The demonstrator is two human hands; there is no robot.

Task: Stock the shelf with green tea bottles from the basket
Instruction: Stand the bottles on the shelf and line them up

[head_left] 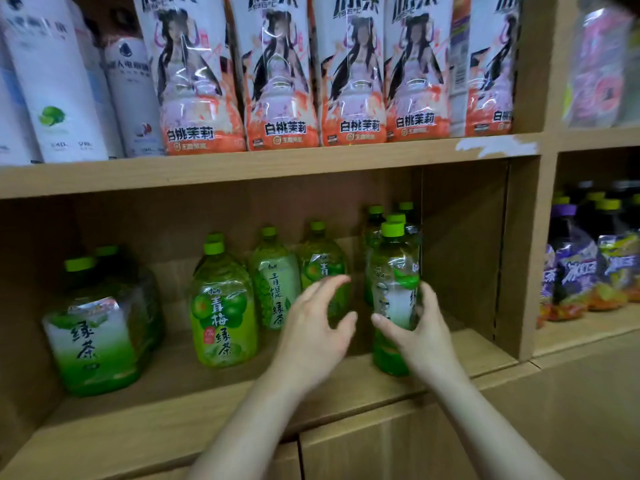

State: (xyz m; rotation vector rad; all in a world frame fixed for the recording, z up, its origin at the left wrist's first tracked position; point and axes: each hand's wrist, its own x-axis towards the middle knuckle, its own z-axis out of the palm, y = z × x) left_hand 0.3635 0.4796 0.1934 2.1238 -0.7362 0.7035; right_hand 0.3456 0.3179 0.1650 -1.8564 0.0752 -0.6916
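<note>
My right hand point(420, 336) grips a green tea bottle point(394, 271) standing upright on the lower wooden shelf point(214, 389), near its right side. Just behind it stand more green-capped bottles point(375, 233). My left hand point(318, 327) hovers open to the left of that bottle, fingers spread, holding nothing. Further left on the same shelf stand a green plum tea bottle point(223, 306), two green bottles point(275, 282) behind it, and a green tea bottle point(93, 330) at the far left. The basket is out of view.
The upper shelf holds a row of white peach jasmine tea bottles point(280, 81) and white bottles point(55, 81) at left. A wooden divider point(530, 254) bounds the compartment on the right; beyond it stand purple-labelled bottles point(575, 265). Cabinet doors point(381, 452) lie below.
</note>
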